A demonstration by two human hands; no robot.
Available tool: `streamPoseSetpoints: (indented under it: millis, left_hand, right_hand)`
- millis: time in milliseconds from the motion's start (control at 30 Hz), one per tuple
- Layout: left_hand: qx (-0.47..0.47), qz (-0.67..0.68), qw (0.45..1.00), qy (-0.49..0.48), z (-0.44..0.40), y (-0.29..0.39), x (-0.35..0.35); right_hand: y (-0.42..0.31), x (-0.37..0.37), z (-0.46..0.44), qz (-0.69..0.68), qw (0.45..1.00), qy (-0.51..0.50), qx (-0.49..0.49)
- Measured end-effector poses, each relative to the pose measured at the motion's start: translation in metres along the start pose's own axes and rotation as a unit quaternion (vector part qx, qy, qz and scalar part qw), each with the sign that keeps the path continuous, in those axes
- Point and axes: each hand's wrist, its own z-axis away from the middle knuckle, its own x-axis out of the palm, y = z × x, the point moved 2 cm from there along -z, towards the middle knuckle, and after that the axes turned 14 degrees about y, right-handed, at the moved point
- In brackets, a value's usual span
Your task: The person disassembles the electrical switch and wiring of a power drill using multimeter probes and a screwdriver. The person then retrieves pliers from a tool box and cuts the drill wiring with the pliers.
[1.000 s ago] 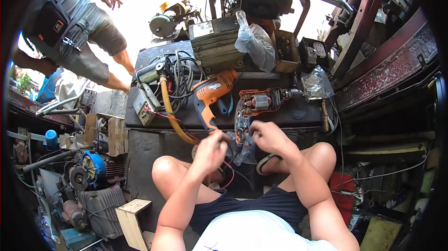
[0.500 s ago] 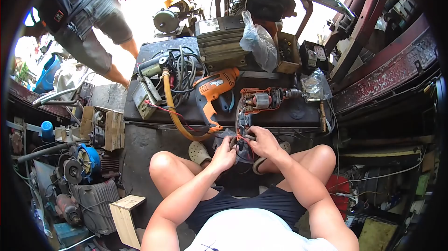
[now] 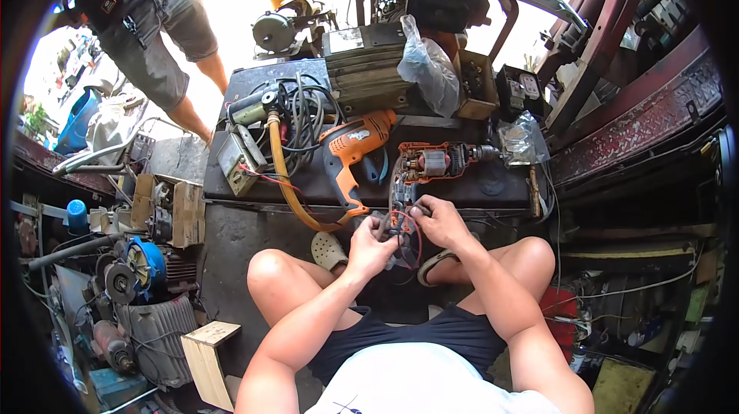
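Observation:
An opened power drill (image 3: 433,163) lies on the dark bench, its motor and gears bare in the orange casing half and its handle pointing at me. My left hand (image 3: 372,248) is closed at the handle's lower end, fingers pinched on the thin wires there. Just right of the handle, my right hand (image 3: 440,223) pinches too, apparently on the red wire (image 3: 419,238), which bows out in a loop between my hands. The exact grip points are partly hidden by my fingers. An orange and black drill casing half (image 3: 357,145) rests left of the opened drill.
On the bench (image 3: 477,197) are a finned motor housing (image 3: 366,68), a coiled grey cable (image 3: 306,118), a yellow-brown hose (image 3: 279,160), a metal box (image 3: 241,160) and plastic bags (image 3: 523,141). Machine parts crowd both sides. Another person (image 3: 165,29) stands at the upper left.
My hands have moved slightly apart, and the red wire now shows as a wider loop. The opened drill has shifted slightly. The other person at upper left has moved a little.

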Motion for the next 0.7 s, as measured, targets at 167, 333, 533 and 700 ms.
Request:
streamPoseSetpoints:
  millis: [167, 333, 533, 700]
  left_hand:
    - [-0.088, 0.132, 0.986, -0.043, 0.003, 0.022, -0.010]
    - [-0.138, 0.176, 0.973, -0.057, 0.007, 0.038, -0.011]
    - [-0.106, 0.163, 0.976, -0.096, 0.008, 0.034, -0.010]
    - [-0.088, 0.165, 0.974, -0.127, 0.010, 0.032, -0.011]
  right_hand:
    - [0.010, 0.001, -0.008, -0.062, 0.998, -0.004, 0.020]
    - [-0.008, 0.008, -0.002, -0.161, 0.980, -0.034, 0.113]
    - [-0.006, 0.021, -0.004, -0.231, 0.951, -0.073, 0.190]
    - [0.001, 0.028, 0.001, -0.262, 0.939, -0.057, 0.217]
